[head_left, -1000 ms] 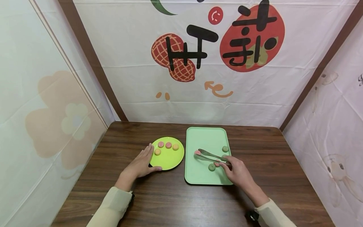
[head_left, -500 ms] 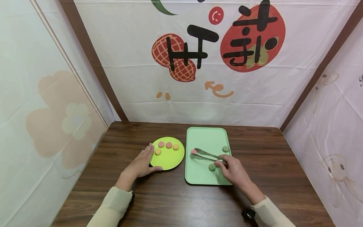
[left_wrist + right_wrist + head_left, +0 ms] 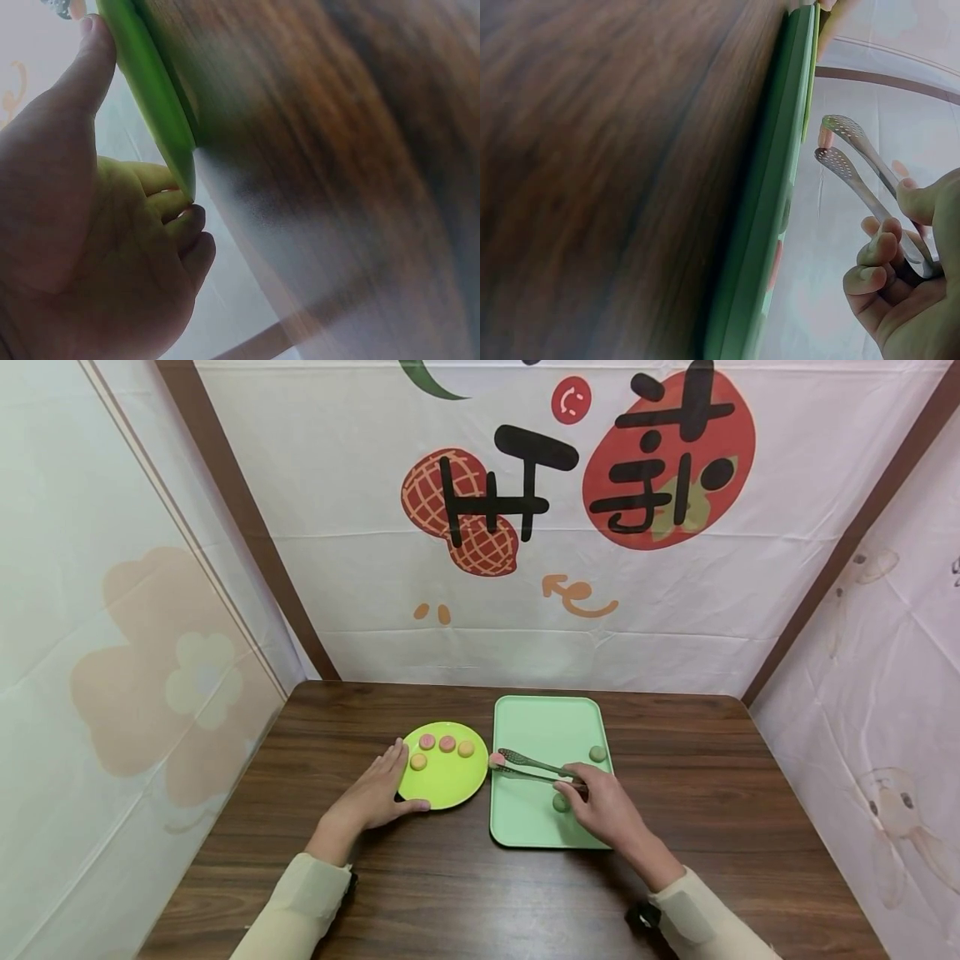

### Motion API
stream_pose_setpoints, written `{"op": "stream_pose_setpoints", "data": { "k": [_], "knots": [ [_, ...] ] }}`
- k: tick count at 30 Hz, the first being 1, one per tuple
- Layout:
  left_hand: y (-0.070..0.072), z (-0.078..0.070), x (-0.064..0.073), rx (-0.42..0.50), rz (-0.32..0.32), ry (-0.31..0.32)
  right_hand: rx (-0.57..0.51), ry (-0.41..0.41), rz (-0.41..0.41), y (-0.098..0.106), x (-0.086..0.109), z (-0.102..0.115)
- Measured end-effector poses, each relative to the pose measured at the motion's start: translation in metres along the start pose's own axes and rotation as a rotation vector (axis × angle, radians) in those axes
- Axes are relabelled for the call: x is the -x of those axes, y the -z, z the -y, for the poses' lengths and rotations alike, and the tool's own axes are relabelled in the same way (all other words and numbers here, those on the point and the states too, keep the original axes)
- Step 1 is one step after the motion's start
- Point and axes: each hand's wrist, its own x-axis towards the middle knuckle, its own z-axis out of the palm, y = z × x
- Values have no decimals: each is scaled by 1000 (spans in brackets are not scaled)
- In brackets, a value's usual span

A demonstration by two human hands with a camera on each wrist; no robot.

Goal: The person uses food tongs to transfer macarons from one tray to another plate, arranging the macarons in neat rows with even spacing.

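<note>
My right hand (image 3: 607, 806) grips metal tongs (image 3: 536, 765) with perforated tips, above the light green tray (image 3: 543, 718). Between the tips a pink macaron (image 3: 497, 761) is pinched, over the tray's left edge beside the yellow-green plate (image 3: 450, 789). In the right wrist view this macaron (image 3: 826, 137) hangs clear of the tray. My left hand (image 3: 371, 789) rests against the plate's left rim, its thumb and fingers spread along the edge. Two pink macarons (image 3: 447, 743) and two yellow macarons (image 3: 466, 748) lie on the plate.
A green macaron (image 3: 597, 753) lies by the tray's right edge; another green macaron (image 3: 561, 802) sits partly under my right hand. In the right wrist view a pink macaron (image 3: 775, 266) shows at the tray's rim. Wooden table (image 3: 450, 885); printed cloth (image 3: 360, 585) hangs behind.
My right hand has moved left with the tongs, carrying the pink macaron from over the tray to its left edge, near the plate. My left hand has stayed at the plate.
</note>
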Motion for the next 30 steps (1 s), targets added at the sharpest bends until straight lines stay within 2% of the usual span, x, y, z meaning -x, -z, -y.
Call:
{"op": "stream_pose_setpoints", "data": {
  "k": [30],
  "knots": [
    [0, 1, -1, 0, -5, 0, -5, 28, 52, -31, -24, 22]
  ]
}}
